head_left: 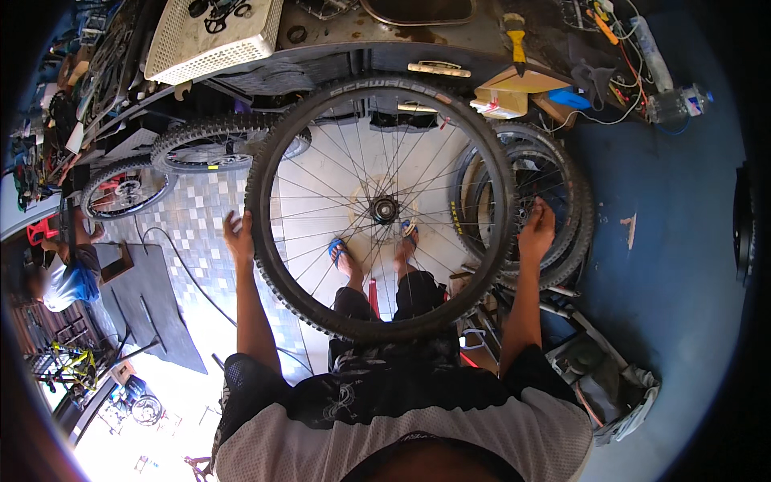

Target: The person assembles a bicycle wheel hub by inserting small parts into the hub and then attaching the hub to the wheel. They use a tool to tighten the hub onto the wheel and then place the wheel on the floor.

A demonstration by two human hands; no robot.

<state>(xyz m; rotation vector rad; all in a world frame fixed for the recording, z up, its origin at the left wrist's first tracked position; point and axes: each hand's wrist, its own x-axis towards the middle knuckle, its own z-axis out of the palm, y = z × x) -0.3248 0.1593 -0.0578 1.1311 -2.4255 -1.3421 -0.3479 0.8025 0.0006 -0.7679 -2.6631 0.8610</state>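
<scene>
A bicycle wheel (385, 210) with a black knobby tyre stands before my body, its lower edge against my lap. Thin spokes run from the dark hub to the rim. At the tyre's left side is my left hand (238, 234), fingers apart and thumb side against the tread. My right hand (536, 229) is close by the tyre's right edge, its fingers loosely bent and not wrapped round it. Whether it touches the tread, I cannot tell. My feet in blue sandals (337, 252) show through the spokes.
More wheels (562, 209) lean by the blue wall at right, others (209, 149) at left. Ahead, a workbench (329, 40) bears a cream plastic basket (173, 68), a yellow-handled brush (515, 44) and a plastic bottle (679, 104). Another person (72, 277) sits at far left.
</scene>
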